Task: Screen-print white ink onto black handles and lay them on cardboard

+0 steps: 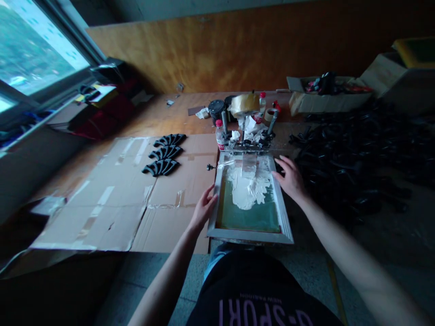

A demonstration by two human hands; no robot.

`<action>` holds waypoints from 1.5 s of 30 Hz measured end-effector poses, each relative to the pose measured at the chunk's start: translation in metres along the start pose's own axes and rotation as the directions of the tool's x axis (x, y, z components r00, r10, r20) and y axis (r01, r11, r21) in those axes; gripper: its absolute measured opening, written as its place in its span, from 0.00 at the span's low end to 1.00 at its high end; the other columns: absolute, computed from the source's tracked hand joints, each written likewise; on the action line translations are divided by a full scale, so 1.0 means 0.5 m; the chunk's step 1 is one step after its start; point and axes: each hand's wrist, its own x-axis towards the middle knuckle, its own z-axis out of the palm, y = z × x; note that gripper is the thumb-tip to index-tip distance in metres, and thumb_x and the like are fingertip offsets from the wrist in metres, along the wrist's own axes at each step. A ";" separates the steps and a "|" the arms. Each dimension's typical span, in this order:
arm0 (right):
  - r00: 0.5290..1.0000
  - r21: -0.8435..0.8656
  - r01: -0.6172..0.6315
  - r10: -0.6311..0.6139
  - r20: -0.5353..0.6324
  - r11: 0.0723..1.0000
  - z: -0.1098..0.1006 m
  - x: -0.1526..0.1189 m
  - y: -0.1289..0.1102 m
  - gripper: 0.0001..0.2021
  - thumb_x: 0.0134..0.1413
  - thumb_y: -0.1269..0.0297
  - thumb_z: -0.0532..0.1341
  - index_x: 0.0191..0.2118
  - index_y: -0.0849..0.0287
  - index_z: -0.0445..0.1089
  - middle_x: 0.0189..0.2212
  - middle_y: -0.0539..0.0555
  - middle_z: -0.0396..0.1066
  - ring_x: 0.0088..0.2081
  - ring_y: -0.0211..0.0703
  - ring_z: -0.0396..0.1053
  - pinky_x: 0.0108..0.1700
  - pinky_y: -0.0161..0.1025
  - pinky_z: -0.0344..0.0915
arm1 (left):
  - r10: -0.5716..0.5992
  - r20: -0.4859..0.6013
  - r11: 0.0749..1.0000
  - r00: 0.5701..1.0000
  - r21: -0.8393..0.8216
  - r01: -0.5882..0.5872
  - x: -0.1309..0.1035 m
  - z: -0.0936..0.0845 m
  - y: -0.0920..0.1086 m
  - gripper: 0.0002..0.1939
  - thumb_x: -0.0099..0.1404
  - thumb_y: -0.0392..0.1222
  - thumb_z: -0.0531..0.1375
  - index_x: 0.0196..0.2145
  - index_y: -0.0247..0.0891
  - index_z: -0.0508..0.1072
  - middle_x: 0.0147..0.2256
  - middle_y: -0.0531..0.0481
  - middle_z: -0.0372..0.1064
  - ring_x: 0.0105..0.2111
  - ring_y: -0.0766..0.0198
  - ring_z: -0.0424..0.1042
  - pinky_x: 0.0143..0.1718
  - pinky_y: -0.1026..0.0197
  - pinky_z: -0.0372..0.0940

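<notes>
A screen printing frame [251, 234] with grey metal edges and a green mesh lies in front of me. White ink [246, 194] is spread thickly over the upper half of its mesh. Across the ink near the top stands a clear squeegee-like plate [249, 166]. My left hand [204, 207] grips the frame's left edge, its fingertips partly hidden there. On the other side my right hand [291, 177] has its fingers apart, with the thumb at the frame's right edge. A metal clamp stand [244, 147] joins the frame's far end.
Flat cardboard [112, 199] covers the table at left, bearing several curved black parts [165, 156] in rows. A large heap of black parts [353, 154] fills the right. Behind the frame are a tape roll [244, 105], a bottle [219, 136] and a black tub [216, 109].
</notes>
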 end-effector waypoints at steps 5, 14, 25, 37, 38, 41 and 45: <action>0.934 -0.101 0.177 -0.135 0.331 0.979 0.075 0.056 -0.142 0.18 0.49 0.70 0.67 0.48 0.63 0.71 0.48 0.63 0.71 0.51 0.55 0.66 0.54 0.49 0.63 | -0.036 0.002 0.986 0.999 0.164 0.036 0.027 0.019 -0.087 0.37 0.59 0.53 0.62 0.63 0.41 0.62 0.23 0.57 0.66 0.21 0.69 0.64 0.24 0.67 0.59; 0.641 0.152 0.509 -0.491 0.590 0.847 0.039 -0.082 -0.140 0.14 0.49 0.79 0.55 0.36 0.59 0.74 0.35 0.56 0.73 0.40 0.46 0.68 0.43 0.39 0.62 | -0.024 0.022 0.984 0.999 0.178 0.019 0.045 0.014 -0.134 0.32 0.62 0.56 0.58 0.60 0.40 0.66 0.30 0.51 0.73 0.28 0.64 0.70 0.30 0.64 0.64; 0.727 0.149 0.460 -0.468 0.501 0.875 0.062 -0.130 -0.143 0.12 0.56 0.75 0.56 0.41 0.58 0.75 0.37 0.57 0.74 0.43 0.47 0.68 0.47 0.43 0.65 | -0.037 0.031 0.993 0.999 0.114 0.033 0.039 0.020 -0.125 0.34 0.61 0.58 0.59 0.60 0.37 0.64 0.30 0.50 0.72 0.27 0.65 0.69 0.27 0.66 0.62; 0.991 -0.011 -0.102 0.103 0.090 0.995 -0.033 0.135 -0.021 0.20 0.63 0.57 0.55 0.56 0.60 0.68 0.36 0.56 0.74 0.35 0.44 0.71 0.42 0.42 0.68 | 0.086 0.016 0.987 0.996 -0.137 -0.083 0.003 -0.013 0.114 0.31 0.64 0.66 0.51 0.47 0.39 0.75 0.29 0.51 0.72 0.24 0.67 0.68 0.23 0.67 0.62; 0.985 -0.018 -0.152 0.153 0.083 0.988 -0.039 0.118 0.004 0.19 0.64 0.57 0.52 0.52 0.62 0.70 0.35 0.57 0.74 0.35 0.44 0.71 0.41 0.42 0.67 | 0.153 0.001 0.967 0.988 -0.205 -0.149 0.014 -0.009 0.141 0.30 0.65 0.66 0.50 0.45 0.38 0.74 0.31 0.50 0.73 0.26 0.67 0.70 0.24 0.66 0.63; 0.966 -0.043 -0.171 0.176 0.191 0.984 -0.008 0.022 0.028 0.16 0.62 0.54 0.55 0.39 0.61 0.73 0.32 0.55 0.73 0.33 0.43 0.70 0.40 0.41 0.67 | 0.333 -0.045 0.875 0.942 -0.357 -0.326 0.057 0.012 0.217 0.25 0.67 0.63 0.51 0.44 0.38 0.72 0.39 0.46 0.73 0.32 0.64 0.74 0.28 0.64 0.68; 0.919 -0.082 0.019 0.015 0.395 0.996 0.089 -0.097 -0.037 0.10 0.54 0.58 0.65 0.32 0.61 0.71 0.36 0.58 0.73 0.40 0.46 0.70 0.45 0.40 0.66 | 0.324 -0.109 0.852 0.940 -0.398 -0.340 0.083 0.043 0.256 0.26 0.67 0.63 0.49 0.46 0.38 0.70 0.36 0.44 0.74 0.33 0.63 0.75 0.28 0.64 0.69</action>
